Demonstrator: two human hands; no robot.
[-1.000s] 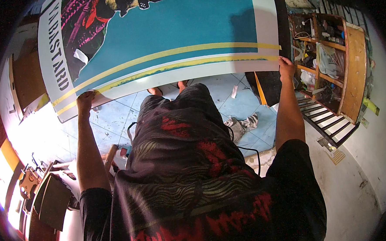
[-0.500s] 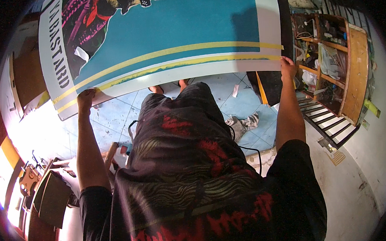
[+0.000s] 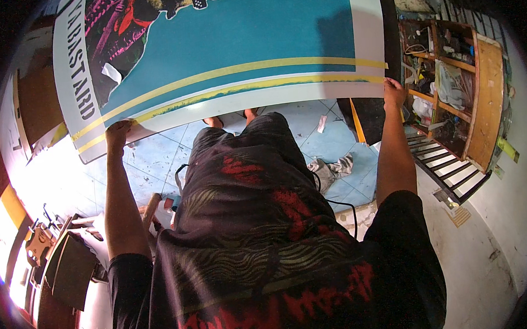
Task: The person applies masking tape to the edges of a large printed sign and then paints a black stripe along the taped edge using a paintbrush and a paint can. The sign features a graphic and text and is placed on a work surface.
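Observation:
In front of me lies a large painted panel [image 3: 257, 40] with a teal field, a white border and dark stencilled lettering down its left side. Two yellow tape strips [image 3: 223, 78] run across its near part; the nearer one borders a rough teal paint edge. At the near left edge, my left hand [image 3: 118, 135] grips the panel with closed fingers. My right hand [image 3: 394, 94] is closed on the near right corner, close to the end of the nearer strip. The fingertips under the panel are hidden. A small white scrap [image 3: 111, 73] rests on the artwork at left.
To the right stands an open wooden shelf [image 3: 488, 99] packed with bags and odds and ends, beside a black metal rack [image 3: 451, 163]. A crumpled cloth [image 3: 333, 168] and a paper scrap [image 3: 322, 124] lie on the blue tiled floor [image 3: 162, 161]. Wooden items [image 3: 41, 244] crowd the lower left.

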